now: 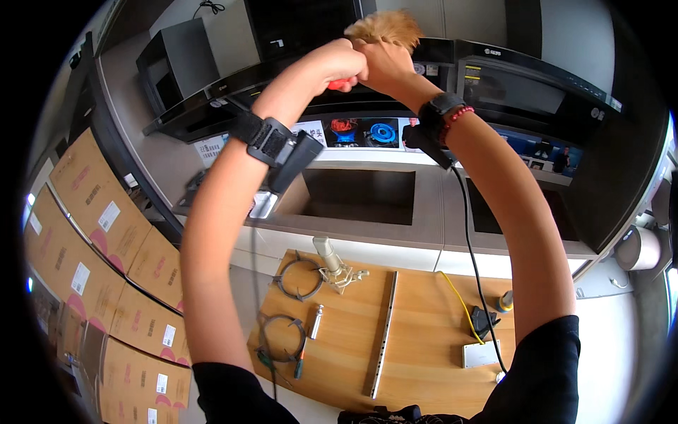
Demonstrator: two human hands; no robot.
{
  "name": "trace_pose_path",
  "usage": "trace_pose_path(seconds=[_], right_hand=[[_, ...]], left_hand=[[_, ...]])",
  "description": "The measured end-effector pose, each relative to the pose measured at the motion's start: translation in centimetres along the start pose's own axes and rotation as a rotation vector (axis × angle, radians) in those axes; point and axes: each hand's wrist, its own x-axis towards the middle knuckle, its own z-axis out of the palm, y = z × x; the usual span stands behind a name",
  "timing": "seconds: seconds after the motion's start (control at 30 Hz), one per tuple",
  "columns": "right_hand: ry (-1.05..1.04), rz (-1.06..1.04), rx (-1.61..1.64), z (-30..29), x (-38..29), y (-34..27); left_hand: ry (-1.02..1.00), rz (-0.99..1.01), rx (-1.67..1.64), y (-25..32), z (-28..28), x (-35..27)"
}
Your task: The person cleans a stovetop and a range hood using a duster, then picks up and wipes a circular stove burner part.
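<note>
Both my arms reach up and forward to a range hood in front of me. My left hand (344,66) is closed around a red handle (339,84), of which a short piece shows below the fingers. My right hand (384,63) touches the left one, its fingers bent; what it grips, if anything, is hidden. Just beyond the hands is a tan, fluffy duster head (389,26), slightly blurred, close to the upper edge of the dark range hood (434,50). A second hood (508,85) with a glass front hangs to the right.
Below the hoods runs a grey counter (429,212) with dark cut-outs. A wooden table (424,318) holds pan supports (300,278), a microphone (328,254), a metal strip (385,334), a screwdriver (299,365) and a white box (481,354). Cardboard boxes (132,297) stand at left. Cables hang from both wrists.
</note>
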Motion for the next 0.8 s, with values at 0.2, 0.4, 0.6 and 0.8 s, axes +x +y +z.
trace_pose_path(seconds=[0.2,0.4,0.6,0.8], right_hand=[[0.196,0.094,-0.004,1.4,2.6,-1.2],[0.006,0.104,0.035,-0.7,3.6,2.3],[-0.118,0.102,-0.101,-3.9,1.7,6.3],[-0.139,0.132,-0.163,-8.4,0.3,7.3]], left_hand=[[0.604,0.221,1.196,-0.5,-0.3,-1.0],[0.629,0.747,1.329,0.8,0.7,1.9],[0.449,1.298,0.911,5.8,3.4,1.6],[0.443,1.216,1.111,9.7,3.8,-0.3]])
